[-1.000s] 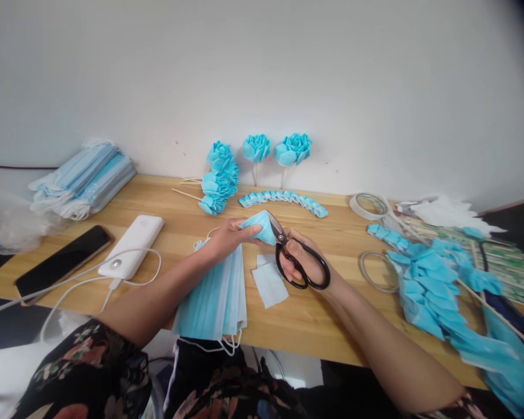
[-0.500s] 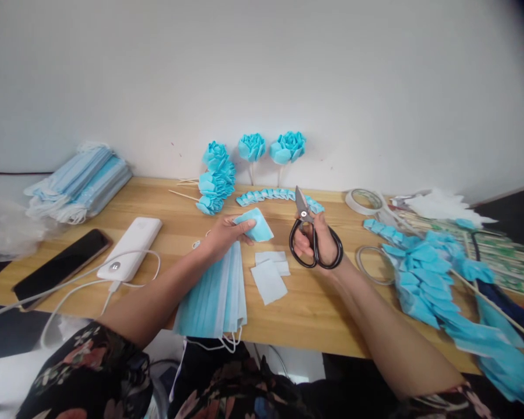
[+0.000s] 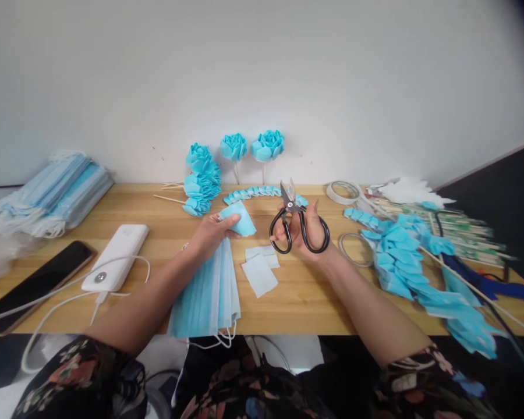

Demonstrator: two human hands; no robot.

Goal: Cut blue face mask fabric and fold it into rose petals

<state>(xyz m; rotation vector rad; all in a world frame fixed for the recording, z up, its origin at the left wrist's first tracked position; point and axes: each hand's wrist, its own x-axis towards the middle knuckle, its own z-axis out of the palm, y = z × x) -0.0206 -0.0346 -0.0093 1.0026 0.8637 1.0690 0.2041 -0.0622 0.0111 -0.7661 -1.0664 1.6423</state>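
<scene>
Between thumb and fingers, my left hand (image 3: pixel 216 230) pinches a cut piece of blue mask fabric (image 3: pixel 241 220). My right hand (image 3: pixel 305 227) has its fingers in the black loops of a pair of scissors (image 3: pixel 290 205). The blades are parted and point up and away from me, to the right of the fabric piece and apart from it. Pale cut squares (image 3: pixel 261 276) overlap on the table below and between my hands. A fanned bunch of blue face masks (image 3: pixel 205 299) lies under my left wrist, its ear loops hanging over the front edge.
Blue fabric flowers (image 3: pixel 268 145) on sticks stand and lie by the wall, near a pleated blue strip (image 3: pixel 253 192). At left are stacked masks (image 3: pixel 55 192), a phone (image 3: pixel 39 285) and a white power bank (image 3: pixel 117 256). Tape (image 3: pixel 343 192) and petal strips (image 3: pixel 395 256) lie right.
The scissors' handles and blades have spread apart. The view has turned a little to the right, so the table things appear further left. My left hand still pinches the fabric piece.
</scene>
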